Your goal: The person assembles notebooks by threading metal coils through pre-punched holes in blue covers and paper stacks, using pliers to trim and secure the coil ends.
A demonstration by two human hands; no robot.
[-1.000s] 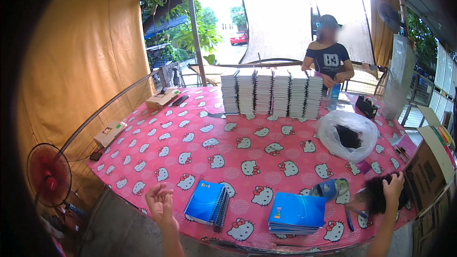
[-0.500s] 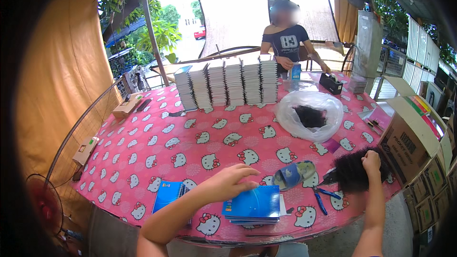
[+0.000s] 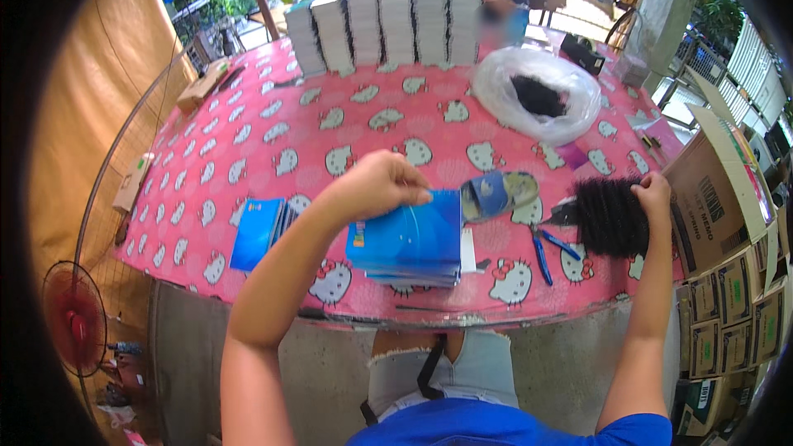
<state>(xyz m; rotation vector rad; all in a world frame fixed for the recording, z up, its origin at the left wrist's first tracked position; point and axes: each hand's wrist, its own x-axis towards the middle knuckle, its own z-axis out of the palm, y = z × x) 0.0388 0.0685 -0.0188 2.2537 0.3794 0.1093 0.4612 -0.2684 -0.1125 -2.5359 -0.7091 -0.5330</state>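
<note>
Near the table's (image 3: 396, 142) front edge, the left hand (image 3: 387, 182) is pinching the blue-covered stack (image 3: 405, 239) by its far edge, fingertips together; toward the right front corner, the right hand (image 3: 655, 194) is touching a black bristly bundle (image 3: 610, 219), but I cannot tell whether it is clamping. The stack is looking slick and weighty, favouring a side grip; the bundle, light and springy. A red fan (image 3: 74, 322) is standing left.

Blue notebooks (image 3: 405, 238), pink cat-print tablecloth (image 3: 447, 145)

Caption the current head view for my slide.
Left hand at a blue notebook stack, right hand on a bristly black bundle, blue pliers lying between.
</note>
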